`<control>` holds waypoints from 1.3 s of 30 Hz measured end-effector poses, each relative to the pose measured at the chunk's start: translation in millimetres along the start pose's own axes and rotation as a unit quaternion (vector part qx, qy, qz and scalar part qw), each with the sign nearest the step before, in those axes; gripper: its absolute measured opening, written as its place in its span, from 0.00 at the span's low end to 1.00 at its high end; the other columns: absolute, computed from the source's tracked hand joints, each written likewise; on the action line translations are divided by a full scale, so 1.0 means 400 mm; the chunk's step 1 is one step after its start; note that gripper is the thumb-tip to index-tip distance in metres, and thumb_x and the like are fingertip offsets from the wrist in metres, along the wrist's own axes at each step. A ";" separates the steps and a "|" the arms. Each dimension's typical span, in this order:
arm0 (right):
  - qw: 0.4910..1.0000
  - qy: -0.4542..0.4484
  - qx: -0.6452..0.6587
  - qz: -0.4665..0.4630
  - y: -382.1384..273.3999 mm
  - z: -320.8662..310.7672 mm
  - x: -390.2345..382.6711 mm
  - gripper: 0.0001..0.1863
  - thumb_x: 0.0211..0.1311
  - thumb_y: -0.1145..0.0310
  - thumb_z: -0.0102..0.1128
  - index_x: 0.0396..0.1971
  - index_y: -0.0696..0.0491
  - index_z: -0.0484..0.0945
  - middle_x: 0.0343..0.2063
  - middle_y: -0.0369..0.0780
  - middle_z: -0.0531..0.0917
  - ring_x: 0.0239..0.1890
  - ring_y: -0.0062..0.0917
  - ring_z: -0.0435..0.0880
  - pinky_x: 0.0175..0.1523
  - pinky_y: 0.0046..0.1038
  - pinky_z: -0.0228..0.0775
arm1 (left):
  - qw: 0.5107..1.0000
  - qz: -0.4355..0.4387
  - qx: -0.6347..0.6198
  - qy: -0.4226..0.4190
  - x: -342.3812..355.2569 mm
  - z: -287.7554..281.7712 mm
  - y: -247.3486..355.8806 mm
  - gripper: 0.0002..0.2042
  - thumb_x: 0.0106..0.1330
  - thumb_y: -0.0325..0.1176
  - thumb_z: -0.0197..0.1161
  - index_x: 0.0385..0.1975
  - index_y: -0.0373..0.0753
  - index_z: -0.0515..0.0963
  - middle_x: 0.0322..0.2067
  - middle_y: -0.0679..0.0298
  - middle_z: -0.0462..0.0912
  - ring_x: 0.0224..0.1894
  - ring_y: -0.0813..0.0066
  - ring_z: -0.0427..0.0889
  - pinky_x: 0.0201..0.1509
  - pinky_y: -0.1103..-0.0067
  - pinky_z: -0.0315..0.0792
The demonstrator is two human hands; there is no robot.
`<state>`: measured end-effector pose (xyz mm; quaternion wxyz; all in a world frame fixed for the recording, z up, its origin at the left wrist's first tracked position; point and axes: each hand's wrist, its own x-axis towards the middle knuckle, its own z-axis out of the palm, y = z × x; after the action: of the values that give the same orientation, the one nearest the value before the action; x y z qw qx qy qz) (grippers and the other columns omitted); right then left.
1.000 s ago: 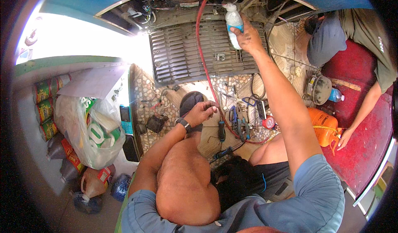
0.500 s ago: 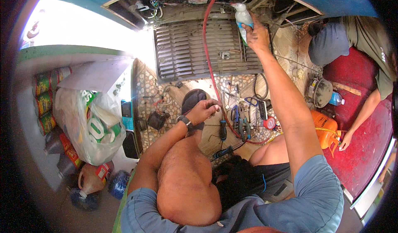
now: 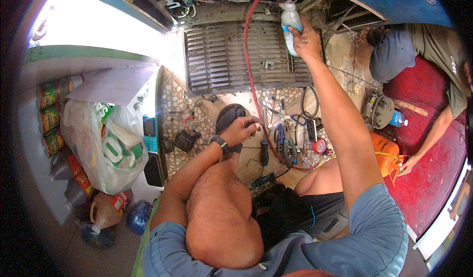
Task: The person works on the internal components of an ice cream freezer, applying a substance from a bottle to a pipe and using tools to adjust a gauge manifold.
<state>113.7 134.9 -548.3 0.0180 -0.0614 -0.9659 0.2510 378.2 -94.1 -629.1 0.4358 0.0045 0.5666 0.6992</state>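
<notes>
I have the bottle [image 3: 289, 23] in the right hand [image 3: 307, 43], so that hand is plainly the nearer one; its fingers are closed around the lower part of the body from the right, with the thumb side across the label. In my view the bottle's long axis runs nearly up and down, top leaning slightly left: the neck points away from the wearer toward the open bay under the blue casing [image 3: 401, 3], and the base points back over the slatted panel [image 3: 209, 55]. From this overhead angle I cannot tell how steeply it tilts, or whether its neck touches anything in the bay. The left hand [image 3: 240, 131] is well apart from it, lower and to the left, with its forearm across the bent leg [image 3: 217, 213]. Its fingers are curled, the tips drawn close to the thumb, just beside the red hose [image 3: 250, 55]; I cannot tell whether they pinch anything. The hose runs between the two hands, left of the bottle. Far right, a co-worker's hand [image 3: 408, 164] is at the orange cylinder [image 3: 384, 151].
</notes>
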 end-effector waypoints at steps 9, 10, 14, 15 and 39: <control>0.998 0.022 -0.026 -0.047 0.009 0.004 -0.013 0.31 0.61 0.58 0.67 0.65 0.40 0.70 0.53 0.47 0.82 0.54 0.45 0.82 0.56 0.41 0.75 | 1.000 0.005 0.011 0.016 -0.002 0.009 0.022 0.14 0.75 0.39 0.55 0.48 0.36 0.79 0.28 0.72 0.77 0.28 0.85 0.73 0.32 0.83 0.71; 0.999 0.014 -0.031 -0.040 0.001 -0.003 -0.019 0.31 0.61 0.57 0.66 0.65 0.41 0.70 0.52 0.47 0.82 0.53 0.45 0.82 0.56 0.41 0.75 | 1.000 0.000 0.006 0.014 -0.004 0.008 0.022 0.14 0.75 0.39 0.55 0.48 0.36 0.79 0.28 0.72 0.77 0.28 0.85 0.72 0.32 0.83 0.71; 0.998 -0.022 -0.040 -0.034 -0.030 -0.032 -0.042 0.30 0.62 0.56 0.65 0.65 0.41 0.70 0.51 0.49 0.82 0.52 0.47 0.82 0.56 0.41 0.74 | 1.000 -0.002 0.011 0.003 -0.005 0.001 0.023 0.13 0.75 0.38 0.55 0.49 0.36 0.79 0.29 0.72 0.77 0.28 0.86 0.72 0.31 0.83 0.70; 0.998 -0.032 -0.038 -0.038 -0.038 -0.038 -0.046 0.30 0.62 0.56 0.65 0.65 0.41 0.70 0.51 0.50 0.82 0.52 0.48 0.82 0.55 0.41 0.74 | 1.000 -0.003 0.004 0.003 -0.005 0.003 0.023 0.13 0.75 0.38 0.55 0.49 0.36 0.79 0.29 0.72 0.77 0.28 0.86 0.72 0.31 0.83 0.70; 0.988 -0.108 0.108 0.002 -0.109 -0.019 -0.078 0.33 0.62 0.56 0.66 0.64 0.54 0.67 0.52 0.51 0.82 0.54 0.43 0.82 0.58 0.37 0.72 | 0.999 -0.011 -0.034 0.008 0.001 0.004 0.007 0.14 0.75 0.40 0.56 0.48 0.36 0.80 0.24 0.74 0.75 0.25 0.87 0.71 0.28 0.84 0.67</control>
<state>140.3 96.9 -520.4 -0.0804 -0.0333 -0.9293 0.3589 377.0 -92.4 -626.4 0.4385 -0.0220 0.5462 0.7134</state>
